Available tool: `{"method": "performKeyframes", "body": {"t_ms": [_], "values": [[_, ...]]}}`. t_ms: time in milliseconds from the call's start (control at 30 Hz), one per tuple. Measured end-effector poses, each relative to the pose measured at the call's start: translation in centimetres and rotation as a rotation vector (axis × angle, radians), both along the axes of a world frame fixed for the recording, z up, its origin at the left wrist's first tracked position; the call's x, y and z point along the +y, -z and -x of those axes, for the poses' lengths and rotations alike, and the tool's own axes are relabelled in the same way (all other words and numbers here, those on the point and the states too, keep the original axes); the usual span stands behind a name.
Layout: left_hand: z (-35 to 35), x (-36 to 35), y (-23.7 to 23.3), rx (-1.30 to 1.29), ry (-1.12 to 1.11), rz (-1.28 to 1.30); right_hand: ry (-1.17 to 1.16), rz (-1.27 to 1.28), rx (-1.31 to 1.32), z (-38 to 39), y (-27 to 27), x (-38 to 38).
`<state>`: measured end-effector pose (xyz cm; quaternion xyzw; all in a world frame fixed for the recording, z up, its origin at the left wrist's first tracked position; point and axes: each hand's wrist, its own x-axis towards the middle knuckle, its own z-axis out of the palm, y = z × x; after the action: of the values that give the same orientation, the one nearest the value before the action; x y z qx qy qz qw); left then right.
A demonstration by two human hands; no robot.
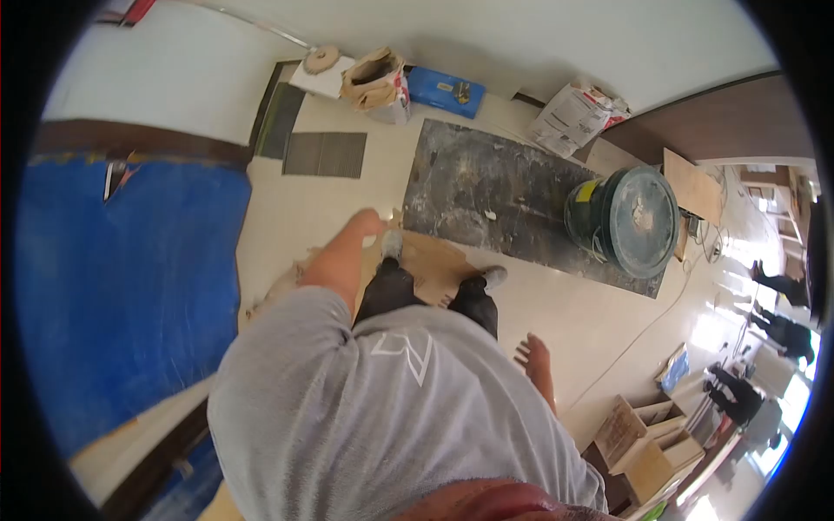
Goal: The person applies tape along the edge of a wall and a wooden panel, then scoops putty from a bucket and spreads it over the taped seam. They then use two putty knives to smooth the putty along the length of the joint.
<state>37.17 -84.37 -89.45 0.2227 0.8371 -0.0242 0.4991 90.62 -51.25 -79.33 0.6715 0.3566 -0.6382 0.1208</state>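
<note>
My left hand (370, 223) hangs at the end of my outstretched left arm, above the floor near my shoe. Its fingers are mostly hidden, and I cannot make out whether it holds anything. At my other side, my right hand (536, 354) hangs with its fingers apart and nothing in it. A sheet of brown cardboard or paper (434, 258) lies by my feet. Just beyond it is a dark, scuffed board (486, 187) flat on the floor. A dark green lidded bucket (643, 221) stands on the board's right part.
Along the wall are an open paper bag (375, 82), a blue case (446, 92) and a white bag (573, 117). Ridged grey tiles (324, 154) lie on the floor. A blue-covered panel (130, 295) fills the left. Wooden boxes (651, 438) and several people (738, 395) are at right.
</note>
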Motion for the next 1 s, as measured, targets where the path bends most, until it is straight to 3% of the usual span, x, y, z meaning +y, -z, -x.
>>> {"method": "performKeyframes", "body": {"t_ms": [67, 167, 200, 233, 267, 300, 333, 433, 533, 633, 700, 800, 900, 1000], "values": [[-0.4, -0.5, 2.5, 0.034, -0.12, -0.107, -0.052, 0.113, -0.003, -0.3, 0.7, -4.9], [-0.5, 0.1, 6.1, 0.009, -0.311, -0.203, -1.31, -0.271, -0.079, -2.2, -0.2, -11.6], [-0.6, 0.2, 7.8, -0.061, -0.399, -0.234, -0.978, 0.033, -0.14, -3.2, 0.8, -12.6], [-0.5, 0.4, 8.9, -0.132, -0.481, -0.263, -0.578, -0.011, -0.027, -6.9, 2.4, -14.8], [-0.4, 0.7, 10.0, -0.116, -0.499, -0.276, -1.129, -0.608, 0.262, -14.4, 6.5, -16.6], [-0.4, 1.1, 11.2, -0.099, -0.515, -0.288, -1.4, -0.322, -0.082, -14.2, 6.2, -16.9], [-0.7, 1.5, 12.0, -0.085, -0.53, -0.299, -1.275, -0.367, 0.09, -14.8, 3.9, -17.4], [-2.1, 3.4, 13.2, -0.097, -0.718, -0.418, -1.165, -0.168, -0.087, -14.8, 1.5, -17.4], [-3.1, 5.6, 10.9, -0.043, -0.769, -0.425, -1.141, -0.12, -0.133, -15.3, 0.9, -16.7], [-3.2, 6.3, 12.6, -0.052, -0.866, -0.343, -1.126, -0.095, -0.143, -16.4, 0.6, -15.8], [-2.4, 7.2, 14.2, -0.058, -0.824, -0.19, -1.106, -0.088, -0.144, -17.5, 0.4, -15.4], [-2.3, 8.0, 13.0, 0.081, -0.52, -0.133, -1.081, -0.092, -0.128, -19.0, 0.6, -15.1], [-2.3, 7.7, 14.2, 0.044, -0.529, -0.143, -1.042, -0.11, -0.114, -20.2, 0.9, -15.3], [-3.5, 8.3, 11.6, -0.077, -0.563, -0.045, -1.016, -0.097, -0.107, -20.7, 0.3, -16.1]]}}
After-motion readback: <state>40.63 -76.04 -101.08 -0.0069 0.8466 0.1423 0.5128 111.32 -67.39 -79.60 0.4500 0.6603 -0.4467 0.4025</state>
